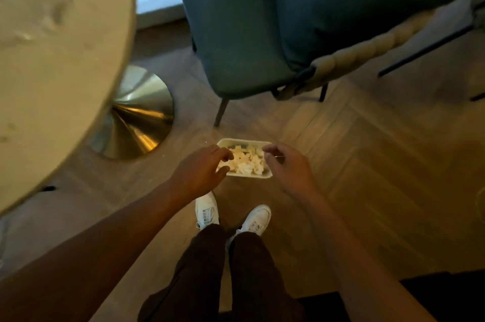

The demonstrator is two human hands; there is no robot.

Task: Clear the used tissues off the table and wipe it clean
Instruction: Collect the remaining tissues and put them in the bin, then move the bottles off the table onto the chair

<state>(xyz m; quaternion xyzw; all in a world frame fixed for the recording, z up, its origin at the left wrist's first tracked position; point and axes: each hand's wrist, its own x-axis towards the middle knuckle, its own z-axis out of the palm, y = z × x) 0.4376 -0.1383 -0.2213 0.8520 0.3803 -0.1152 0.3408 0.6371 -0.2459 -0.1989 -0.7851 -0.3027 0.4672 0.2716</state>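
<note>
Head view: at the far left the round pale desk [52, 59] is seen from above, with its brass cone base [136, 116] on the wooden floor [367, 164] beside it. A white bin [246, 176] on the floor is filled with crumpled used tissues [245, 161]. The left hand [199, 172] is held over the bin's left rim, fingers loosely curled, nothing grasped. The right hand [286, 166] is held over the right rim, likewise released. A teal chair [249, 32] is placed behind the bin; white shoes [207, 212] are seen below it.
</note>
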